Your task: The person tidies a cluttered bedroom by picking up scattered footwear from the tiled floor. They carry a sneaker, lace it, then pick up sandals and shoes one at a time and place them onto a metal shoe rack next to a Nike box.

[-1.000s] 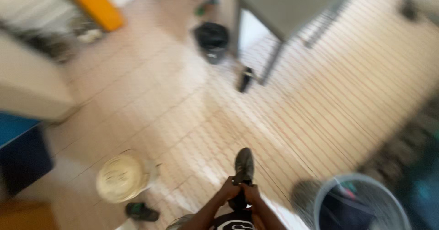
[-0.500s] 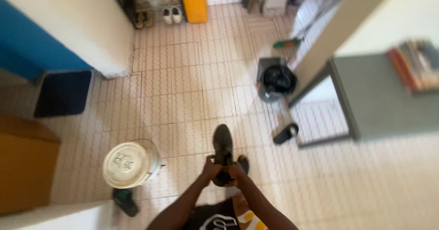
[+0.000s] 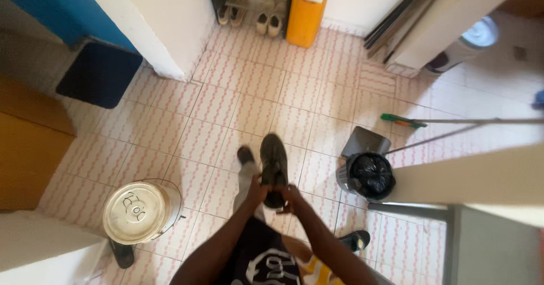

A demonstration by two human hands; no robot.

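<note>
Left hand (image 3: 258, 192) and right hand (image 3: 290, 196) grip dark shoe (image 3: 273, 169) above tiles.

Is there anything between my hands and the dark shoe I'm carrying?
No. Both the left hand and the right hand are already gripping the dark shoe at its near end, with nothing visible between them and it.

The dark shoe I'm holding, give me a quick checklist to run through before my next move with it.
1. Left hand on the dark shoe: ok.
2. Right hand on the shoe: ok.
3. Shoe held above the tiled floor: ok.
4. Lidded bucket apart from the shoe, to the left: ok.
5. Black bin apart, to the right: ok.
6. Grip firmness: cannot tell.
</note>
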